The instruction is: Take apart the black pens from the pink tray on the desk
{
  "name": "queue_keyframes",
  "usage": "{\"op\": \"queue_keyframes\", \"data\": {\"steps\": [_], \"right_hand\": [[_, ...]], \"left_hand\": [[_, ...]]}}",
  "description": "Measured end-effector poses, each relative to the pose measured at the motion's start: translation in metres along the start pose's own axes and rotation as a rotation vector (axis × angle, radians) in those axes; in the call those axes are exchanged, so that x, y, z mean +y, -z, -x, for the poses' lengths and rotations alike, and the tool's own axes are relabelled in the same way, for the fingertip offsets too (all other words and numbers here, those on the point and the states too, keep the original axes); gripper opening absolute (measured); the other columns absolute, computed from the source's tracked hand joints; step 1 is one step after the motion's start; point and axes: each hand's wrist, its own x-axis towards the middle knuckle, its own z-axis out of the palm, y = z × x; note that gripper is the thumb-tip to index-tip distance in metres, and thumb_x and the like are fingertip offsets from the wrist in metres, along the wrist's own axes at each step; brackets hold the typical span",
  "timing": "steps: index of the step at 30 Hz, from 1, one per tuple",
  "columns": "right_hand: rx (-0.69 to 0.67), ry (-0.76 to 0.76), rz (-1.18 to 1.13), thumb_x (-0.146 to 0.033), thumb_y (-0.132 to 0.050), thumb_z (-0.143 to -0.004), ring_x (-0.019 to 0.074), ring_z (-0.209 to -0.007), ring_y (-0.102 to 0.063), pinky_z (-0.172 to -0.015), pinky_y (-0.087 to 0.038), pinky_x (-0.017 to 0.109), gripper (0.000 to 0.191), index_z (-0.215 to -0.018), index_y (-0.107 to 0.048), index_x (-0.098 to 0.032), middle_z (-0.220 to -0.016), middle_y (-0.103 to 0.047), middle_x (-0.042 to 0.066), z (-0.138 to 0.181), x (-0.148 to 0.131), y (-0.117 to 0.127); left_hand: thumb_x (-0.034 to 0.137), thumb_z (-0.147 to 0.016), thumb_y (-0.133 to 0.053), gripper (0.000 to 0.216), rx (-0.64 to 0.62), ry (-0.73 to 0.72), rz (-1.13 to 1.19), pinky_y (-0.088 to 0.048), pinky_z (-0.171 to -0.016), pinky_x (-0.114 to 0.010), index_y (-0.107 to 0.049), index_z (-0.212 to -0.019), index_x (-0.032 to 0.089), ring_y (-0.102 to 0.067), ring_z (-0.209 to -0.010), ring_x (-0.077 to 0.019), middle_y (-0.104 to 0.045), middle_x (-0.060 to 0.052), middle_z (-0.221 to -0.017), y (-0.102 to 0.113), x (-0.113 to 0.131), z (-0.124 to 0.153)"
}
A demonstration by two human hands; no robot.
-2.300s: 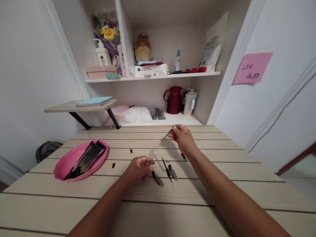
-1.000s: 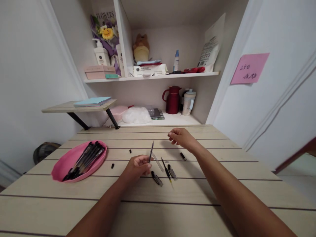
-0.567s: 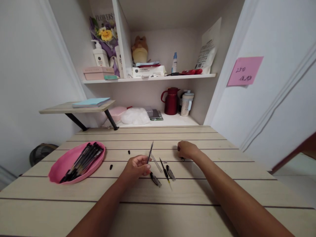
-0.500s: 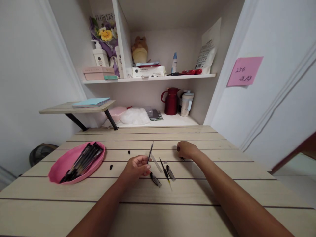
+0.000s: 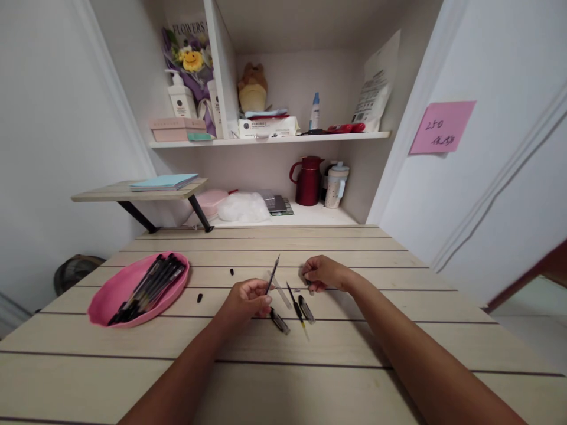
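My left hand (image 5: 248, 298) is closed around a slim dark pen refill (image 5: 273, 273), its pointed tip up and its lower end hidden by the fingers. My right hand (image 5: 324, 274) pinches a small dark piece with a pale end (image 5: 310, 290), which looks like a pen cap, partly covered by the fingers. Between the hands lie a clear pen barrel (image 5: 280, 290), a black refill with a yellowish section (image 5: 296, 303) and a tiny clear piece (image 5: 297, 290). Two black pen caps with clear ends, one nearer the left hand (image 5: 279, 321) and another to its right (image 5: 305, 309), rest on the table.
A pink tray (image 5: 98, 304) with several black pens (image 5: 153, 286) stands at the left. Two small black plugs, one farther back (image 5: 231, 272) and one nearer (image 5: 199, 298), lie beside it. Behind the slatted table (image 5: 283, 389) are a red jug (image 5: 309, 184) and a pale tumbler (image 5: 335, 186).
My right hand has moved left, toward the pen parts, with the small dark piece showing more in its fingers. The refill in my left hand leans slightly farther right.
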Motion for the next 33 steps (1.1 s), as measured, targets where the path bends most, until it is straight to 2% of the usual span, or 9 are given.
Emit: {"op": "queue_keyframes", "data": {"steps": [5, 10, 17, 22, 29, 33], "right_hand": [[-0.031, 0.008, -0.129, -0.016, -0.059, -0.064, 0.0107, -0.046, -0.058, -0.039, -0.043, 0.017, 0.006, -0.068, -0.054, -0.014, -0.049, -0.056, -0.002, 0.003, -0.003, -0.005], [0.012, 0.058, -0.213, -0.017, -0.061, -0.063, 0.0077, -0.046, -0.056, -0.040, -0.040, 0.015, 0.010, -0.069, -0.052, -0.015, -0.051, -0.055, -0.004, 0.008, -0.011, -0.003], [0.138, 0.361, -0.488, -0.024, -0.065, -0.062, 0.0091, -0.058, -0.058, -0.048, -0.040, 0.017, 0.020, -0.078, -0.055, -0.016, -0.062, -0.058, -0.003, 0.021, -0.043, -0.012], [0.221, 0.465, -0.477, -0.024, -0.063, -0.062, 0.0097, -0.057, -0.057, -0.050, -0.038, 0.020, 0.019, -0.078, -0.056, -0.016, -0.063, -0.058, -0.002, 0.029, -0.062, -0.023], [0.172, 0.463, -0.388, -0.022, -0.063, -0.060, 0.0089, -0.053, -0.054, -0.050, -0.037, 0.021, 0.016, -0.073, -0.056, -0.016, -0.061, -0.055, -0.003, 0.030, -0.068, -0.035], [0.166, 0.454, -0.389, -0.022, -0.062, -0.062, 0.0092, -0.053, -0.053, -0.050, -0.037, 0.022, 0.018, -0.078, -0.057, -0.015, -0.061, -0.056, -0.002, 0.030, -0.065, -0.038]], "left_hand": [[0.026, -0.060, -0.067, 0.037, -0.008, -0.005, 0.007, -0.042, -0.049, -0.022, -0.058, -0.092, 0.011, -0.055, -0.050, -0.0107, -0.057, 0.000, -0.057, 0.001, -0.002, 0.000], [0.025, -0.060, -0.067, 0.033, -0.014, -0.018, -0.008, -0.040, -0.047, -0.021, -0.058, -0.088, 0.011, -0.055, -0.049, -0.0107, -0.054, 0.002, -0.056, 0.000, -0.002, 0.001], [0.026, -0.057, -0.069, 0.032, -0.001, 0.025, -0.025, -0.042, -0.051, -0.023, -0.059, -0.085, 0.012, -0.059, -0.054, -0.0139, -0.055, 0.001, -0.061, -0.001, -0.004, 0.000], [0.024, -0.057, -0.069, 0.031, 0.009, 0.037, -0.034, -0.042, -0.052, -0.023, -0.059, -0.084, 0.013, -0.059, -0.053, -0.0134, -0.058, 0.000, -0.062, -0.001, -0.005, -0.001], [0.023, -0.056, -0.070, 0.030, 0.010, 0.028, -0.022, -0.041, -0.052, -0.023, -0.060, -0.081, 0.012, -0.058, -0.052, -0.0127, -0.058, 0.000, -0.060, -0.002, -0.004, 0.000], [0.023, -0.056, -0.070, 0.029, 0.010, 0.027, -0.009, -0.041, -0.053, -0.024, -0.060, -0.081, 0.012, -0.058, -0.051, -0.0129, -0.059, 0.000, -0.061, -0.002, -0.004, 0.000]]}}
